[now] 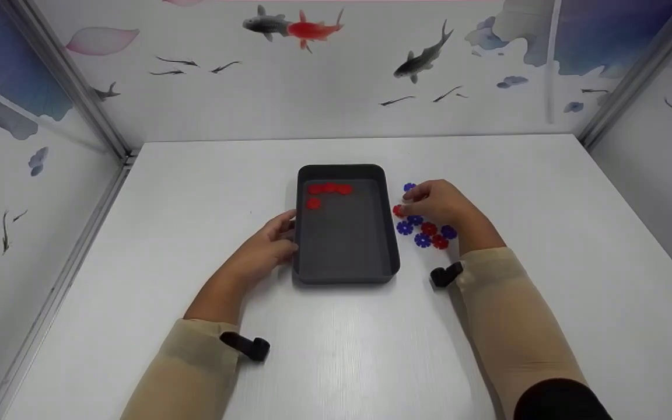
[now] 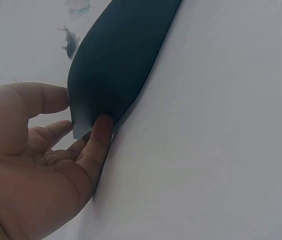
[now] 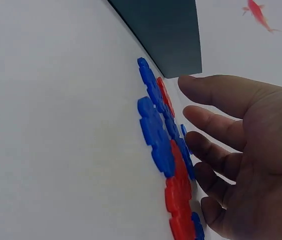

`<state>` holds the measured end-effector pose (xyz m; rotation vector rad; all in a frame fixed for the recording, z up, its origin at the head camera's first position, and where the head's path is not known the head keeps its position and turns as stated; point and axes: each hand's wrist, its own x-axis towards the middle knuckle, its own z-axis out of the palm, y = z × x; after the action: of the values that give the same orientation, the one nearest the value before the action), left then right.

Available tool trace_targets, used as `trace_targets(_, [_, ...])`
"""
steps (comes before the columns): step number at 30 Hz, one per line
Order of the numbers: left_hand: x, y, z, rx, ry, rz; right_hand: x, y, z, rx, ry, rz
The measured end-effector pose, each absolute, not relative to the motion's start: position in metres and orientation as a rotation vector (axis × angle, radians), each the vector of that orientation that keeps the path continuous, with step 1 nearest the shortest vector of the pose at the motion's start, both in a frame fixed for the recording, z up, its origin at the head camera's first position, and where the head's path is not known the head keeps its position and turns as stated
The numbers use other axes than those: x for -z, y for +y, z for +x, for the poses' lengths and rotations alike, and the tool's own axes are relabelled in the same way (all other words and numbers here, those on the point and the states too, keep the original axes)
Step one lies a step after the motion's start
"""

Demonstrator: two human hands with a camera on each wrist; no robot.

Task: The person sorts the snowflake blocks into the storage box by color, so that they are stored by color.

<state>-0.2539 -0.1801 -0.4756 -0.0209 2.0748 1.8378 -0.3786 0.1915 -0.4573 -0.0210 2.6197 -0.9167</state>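
A dark grey rectangular tray [image 1: 345, 274] lies on the white table. Several red flower-shaped plastic discs [image 1: 329, 187] are inside it, most in a row near the far end, one below the row's left end. My left hand [image 1: 266, 248] touches the outside of the tray's left wall with thumb and fingers; the left wrist view shows its thumb [image 2: 102, 130] against the wall. To the right of the tray, my right hand [image 1: 438, 201] hovers over loose discs, fingers loosely bent and holding nothing visible. Its fingertips are nearest a red disc [image 1: 398, 210], partly covered in the head view.
Blue discs [image 1: 423, 240] and more red discs [image 1: 440, 241] lie in a loose group right of the tray, some touching or overlapping. A printed wall panel [image 1: 336, 111] stands behind the table [image 1: 324, 350], with side panels left and right.
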Motion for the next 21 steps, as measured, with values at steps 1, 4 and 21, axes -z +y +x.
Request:
trace_targets(1, [0.4756,-0.1803,-0.2537,-1.836,2.077,-0.019,0.4582,0.1918,-0.3787,0.899,2.621,-0.035])
trace_targets(4, [0.4754,-0.1810,-0.2528,-1.831,2.083,-0.012,0.4600,0.1908,-0.3792,0.876,2.616,-0.056])
trace_targets(21, [0.4741,-0.1800,-0.2525,-1.819,2.088,-0.024,0.4535,0.1908,-0.3800,0.971,2.603,0.036])
